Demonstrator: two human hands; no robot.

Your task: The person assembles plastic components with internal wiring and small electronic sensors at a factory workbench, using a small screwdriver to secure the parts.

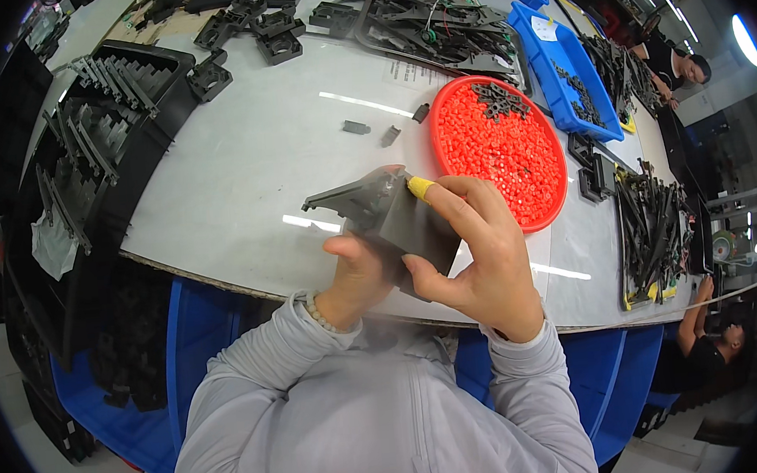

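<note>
Between my two hands is a dark grey plastic housing (413, 225), held tilted above the near edge of the table, with a thin arm-like piece sticking out to the left. My left hand (355, 278) grips it from the left and below, its thumb up and its other fingers mostly hidden behind the part. On the right side, my right hand (482, 251) holds the housing between thumb and fingers; a yellow cover wraps one fingertip at the top edge. Just right of it stands a round red tray (437, 156) full of small red pieces, with several black parts on top.
Small grey pieces (356, 127) lie on the white table (240, 172). A black crate (145, 153) of long grey parts stands left. Behind are black brackets (278, 35) and a heaped tray of wired parts (442, 27). Blue bins (605, 121) and two people are at right.
</note>
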